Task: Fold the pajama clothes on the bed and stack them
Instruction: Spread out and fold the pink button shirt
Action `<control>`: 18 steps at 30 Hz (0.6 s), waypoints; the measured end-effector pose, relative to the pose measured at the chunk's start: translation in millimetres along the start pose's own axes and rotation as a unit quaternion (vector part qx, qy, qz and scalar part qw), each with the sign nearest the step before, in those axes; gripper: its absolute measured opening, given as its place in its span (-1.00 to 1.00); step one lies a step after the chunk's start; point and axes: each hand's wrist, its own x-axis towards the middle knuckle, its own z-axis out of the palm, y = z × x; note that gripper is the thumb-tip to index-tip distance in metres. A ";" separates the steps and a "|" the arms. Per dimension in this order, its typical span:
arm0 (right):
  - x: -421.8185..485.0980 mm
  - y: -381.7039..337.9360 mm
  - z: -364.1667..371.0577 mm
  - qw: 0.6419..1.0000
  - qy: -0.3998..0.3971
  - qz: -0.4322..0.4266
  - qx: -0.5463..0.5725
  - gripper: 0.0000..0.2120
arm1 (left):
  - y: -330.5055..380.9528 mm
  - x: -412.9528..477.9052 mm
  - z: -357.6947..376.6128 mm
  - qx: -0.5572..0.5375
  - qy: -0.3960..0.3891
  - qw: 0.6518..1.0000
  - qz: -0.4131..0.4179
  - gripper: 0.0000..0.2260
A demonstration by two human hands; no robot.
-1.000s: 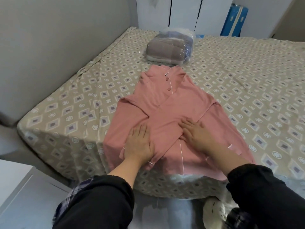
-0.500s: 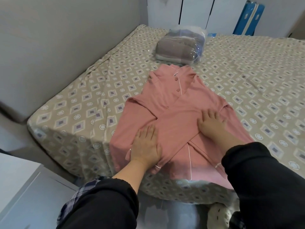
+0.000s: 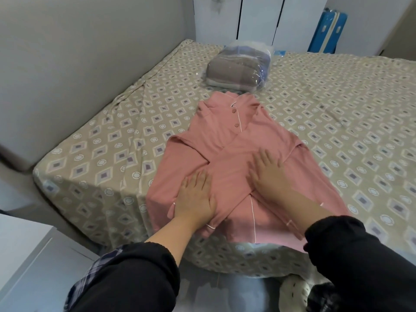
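A pink pajama top with white piping and pink buttons lies front up near the foot of the bed, its two sleeves folded across the chest in an X. My left hand lies flat, fingers straight, pressing the lower left part of the top where a sleeve cuff ends. My right hand lies flat with spread fingers on the crossed sleeve right of centre. Neither hand grips the cloth.
A clear plastic bag of folded grey and white textiles sits just beyond the collar. A grey padded headboard runs along the left. White cupboard doors and a blue suitcase stand behind. A white cabinet is at lower left.
My right hand slid from the centre out to the right side of the top, then back toward the centre and up the sleeve. My left hand stayed pressed in place.
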 end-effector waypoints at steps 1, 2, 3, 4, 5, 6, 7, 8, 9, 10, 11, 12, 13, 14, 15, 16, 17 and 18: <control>-10.8 -0.6 5.3 0.998 -0.022 -0.053 -0.003 -0.45 | 0.1 -0.4 0.1 -0.007 0.001 1.000 -0.004 -0.44; -16.8 3.4 8.8 0.997 -0.047 -0.061 -0.007 -0.46 | 0.4 -0.4 -0.4 -0.017 0.000 1.000 -0.010 -0.45; -17.0 9.7 9.2 0.998 -0.064 -0.025 -0.002 -0.46 | 1.7 0.5 -1.0 -0.026 -0.002 0.999 -0.020 -0.45; -13.5 16.1 6.0 0.997 -0.067 0.028 0.012 -0.45 | 3.3 2.9 -2.2 -0.033 -0.004 0.999 -0.038 -0.46; -8.4 22.5 1.6 0.995 -0.059 0.072 0.022 -0.45 | 5.3 7.2 -4.2 -0.039 -0.005 0.997 -0.059 -0.46; -2.4 26.7 -3.2 0.994 -0.045 0.095 0.023 -0.44 | 7.5 14.3 -6.6 -0.044 -0.005 0.996 -0.077 -0.45; 4.7 28.9 -7.7 0.995 -0.026 0.096 0.015 -0.44 | 10.1 24.1 -9.0 -0.046 -0.004 0.996 -0.083 -0.45; 11.7 28.7 -10.5 0.997 -0.012 0.081 0.003 -0.44 | 13.0 35.9 -10.7 -0.043 -0.004 0.996 -0.076 -0.45; 19.8 26.6 -11.9 0.998 -0.004 0.060 -0.007 -0.43 | 16.0 49.3 -12.0 -0.035 -0.004 0.998 -0.061 -0.44; 28.0 23.5 -11.4 0.999 -0.006 0.039 -0.014 -0.43 | 18.7 63.2 -12.4 -0.024 -0.005 0.999 -0.044 -0.44; 36.9 19.9 -9.4 1.000 -0.019 0.019 -0.017 -0.43 | 21.0 78.1 -11.9 -0.012 -0.006 0.999 -0.029 -0.43; 46.7 16.6 -5.9 0.999 -0.037 0.003 -0.020 -0.44 | 22.4 93.1 -10.3 0.003 -0.010 1.000 -0.017 -0.43; 57.6 14.2 -2.1 0.998 -0.053 -0.007 -0.026 -0.44 | 22.9 108.2 -7.8 0.014 -0.018 1.000 -0.010 -0.44; 68.5 13.6 1.7 0.998 -0.059 -0.010 -0.036 -0.43 | 22.2 122.7 -4.3 0.015 -0.030 0.999 -0.011 -0.45; 79.6 15.7 4.8 0.998 -0.054 -0.004 -0.044 -0.43 | 20.0 137.1 -0.6 0.006 -0.044 0.999 -0.021 -0.46; 90.5 20.0 6.4 0.998 -0.041 0.010 -0.045 -0.42 | 16.6 151.1 3.1 -0.009 -0.055 0.998 -0.035 -0.47; 101.7 26.0 6.9 0.998 -0.029 0.027 -0.039 -0.41 | 11.9 164.8 6.7 -0.019 -0.063 0.997 -0.048 -0.48; 112.8 32.9 6.9 0.998 -0.021 0.044 -0.032 -0.40 | 6.3 177.5 9.9 -0.023 -0.067 0.996 -0.056 -0.47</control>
